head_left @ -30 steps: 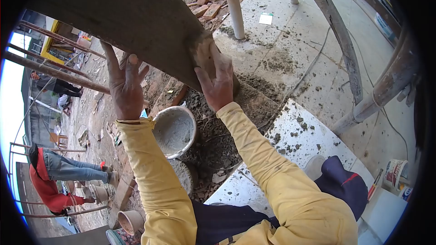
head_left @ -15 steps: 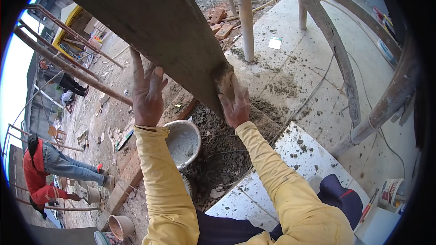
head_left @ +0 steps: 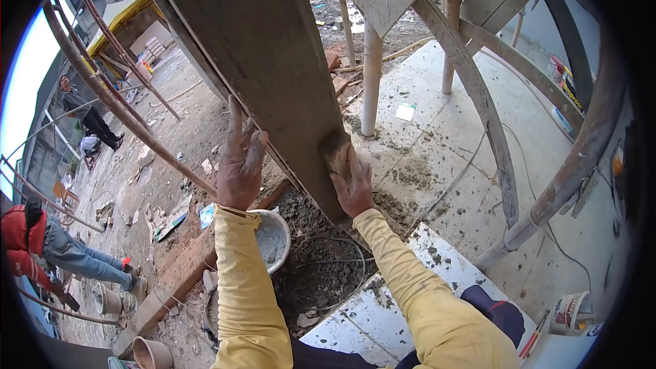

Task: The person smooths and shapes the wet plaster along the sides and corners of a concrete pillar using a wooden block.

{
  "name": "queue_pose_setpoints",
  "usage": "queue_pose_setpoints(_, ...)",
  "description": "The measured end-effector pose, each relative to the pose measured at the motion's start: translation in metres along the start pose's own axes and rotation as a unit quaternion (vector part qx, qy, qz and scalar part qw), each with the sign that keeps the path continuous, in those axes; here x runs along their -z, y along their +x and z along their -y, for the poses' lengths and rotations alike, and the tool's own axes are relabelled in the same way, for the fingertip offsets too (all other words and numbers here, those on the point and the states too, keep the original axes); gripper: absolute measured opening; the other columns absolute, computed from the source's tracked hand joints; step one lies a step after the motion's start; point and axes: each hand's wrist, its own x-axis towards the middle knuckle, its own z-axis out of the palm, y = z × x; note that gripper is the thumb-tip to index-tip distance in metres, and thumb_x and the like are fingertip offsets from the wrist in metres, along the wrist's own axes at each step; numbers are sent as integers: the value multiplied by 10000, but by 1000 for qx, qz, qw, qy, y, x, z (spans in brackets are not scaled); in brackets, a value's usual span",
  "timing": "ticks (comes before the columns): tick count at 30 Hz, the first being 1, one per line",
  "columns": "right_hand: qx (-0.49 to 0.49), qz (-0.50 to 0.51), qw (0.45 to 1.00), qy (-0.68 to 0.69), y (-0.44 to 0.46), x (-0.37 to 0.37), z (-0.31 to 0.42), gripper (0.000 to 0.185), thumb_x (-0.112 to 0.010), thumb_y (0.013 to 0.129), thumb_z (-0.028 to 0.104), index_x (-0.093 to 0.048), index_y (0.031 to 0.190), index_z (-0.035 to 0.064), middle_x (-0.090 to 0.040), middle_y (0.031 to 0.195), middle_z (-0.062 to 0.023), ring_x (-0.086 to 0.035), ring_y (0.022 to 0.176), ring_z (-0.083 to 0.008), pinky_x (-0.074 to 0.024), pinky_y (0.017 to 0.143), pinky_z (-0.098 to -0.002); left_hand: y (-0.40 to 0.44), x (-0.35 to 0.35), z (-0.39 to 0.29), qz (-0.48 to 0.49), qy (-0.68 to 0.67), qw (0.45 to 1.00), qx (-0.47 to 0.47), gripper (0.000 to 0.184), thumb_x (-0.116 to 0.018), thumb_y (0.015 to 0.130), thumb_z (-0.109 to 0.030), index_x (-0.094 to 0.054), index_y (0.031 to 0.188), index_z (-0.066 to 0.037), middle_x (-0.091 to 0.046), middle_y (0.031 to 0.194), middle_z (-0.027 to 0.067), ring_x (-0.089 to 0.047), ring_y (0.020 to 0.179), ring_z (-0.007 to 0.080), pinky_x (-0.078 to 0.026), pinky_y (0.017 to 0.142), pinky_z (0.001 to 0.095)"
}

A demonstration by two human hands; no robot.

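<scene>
A tall grey plastered column rises in front of me. My left hand lies along its left edge with the fingers stretched upward and holds nothing. Low on the right side of the face, my right hand grips a small flat block-like tool, which is pressed against the plaster. The thumb is on the near side, and the tool's far side is hidden. Below and between my forearms stands a round bucket of wet grey mix, partly covered by my left sleeve.
White floor tiles with mortar crumbs lie below right. Wooden poles and a slanting log stand at right. At far left a person in red bends over a bucket; another person stands farther back.
The view has turned, so the column looks more upright. My right hand and its tool are lower relative to the top of the column. The person in red is now farther left in view.
</scene>
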Motion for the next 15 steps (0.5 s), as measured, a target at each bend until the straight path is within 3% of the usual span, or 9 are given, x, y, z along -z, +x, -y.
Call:
queue_pose_setpoints(5,60,-49,996,39,92,19,57,711,-656,942,313,-367,1493,-31,-519,1227,-192,-492,1137,-342,-395,1025,-430,1,4,6,-8,-4,1000,8,713,-502,1011,-36,-96,1593,-110,-423,1520,172,-440,1380,258,-398,1096,342)
queue_pose_setpoints(6,87,-71,993,48,126,24,76,715,-667,934,310,-373,1493,-26,-518,1213,-185,-492,1125,-333,-396,1020,-428,1,8,4,16,36,999,8,699,-473,1031,-61,-62,1594,-112,-387,1545,172,-477,1337,216,-442,1029,292)
queue_pose_setpoints(10,167,-120,979,4,253,56,153,664,-702,903,294,-455,1458,25,-551,1090,-171,-513,1039,-325,-431,943,-432,3,9,4,17,33,999,-22,702,-472,1025,-46,-56,1589,-83,-353,1562,175,-429,1382,243,-401,1090,323)
queue_pose_setpoints(12,179,-131,975,-7,272,57,164,653,-708,898,289,-468,1449,34,-556,1075,-171,-517,1028,-325,-435,932,-429,4,10,7,6,40,999,-27,690,-536,1003,-66,-165,1583,-117,-393,1533,189,-417,1390,327,-407,1115,390)
queue_pose_setpoints(15,192,-134,972,1,238,45,152,658,-721,888,266,-470,1437,5,-562,1104,-184,-519,1036,-332,-437,929,-430,4,9,11,-4,11,999,-49,679,-546,1000,-71,-196,1579,-127,-397,1529,194,-420,1385,335,-416,1109,404)
